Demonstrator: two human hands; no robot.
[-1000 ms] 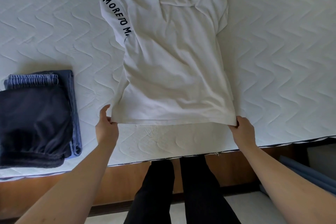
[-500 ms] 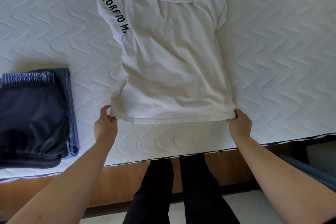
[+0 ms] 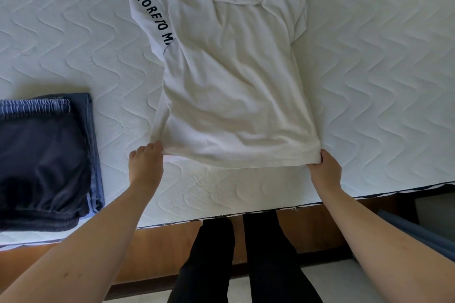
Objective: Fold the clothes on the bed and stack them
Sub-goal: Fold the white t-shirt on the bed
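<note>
White T-shirt (image 3: 231,86): spread on quilted mattress (image 3: 381,61), collar far, hem near; black lettering down one sleeve.
Left hand (image 3: 146,167): pinching left hem corner.
Right hand (image 3: 325,170): gripping right hem corner, fabric bunched.
Stack: folded dark garments (image 3: 44,162) at left, apart from shirt.

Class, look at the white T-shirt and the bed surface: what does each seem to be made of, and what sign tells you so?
White T-shirt: likely soft matte cotton knit; it drapes in loose wrinkles, with printed dark lettering on one sleeve. Bed surface: apparently quilted white textile; wavy stitched lines leave puffy ridges.
</note>
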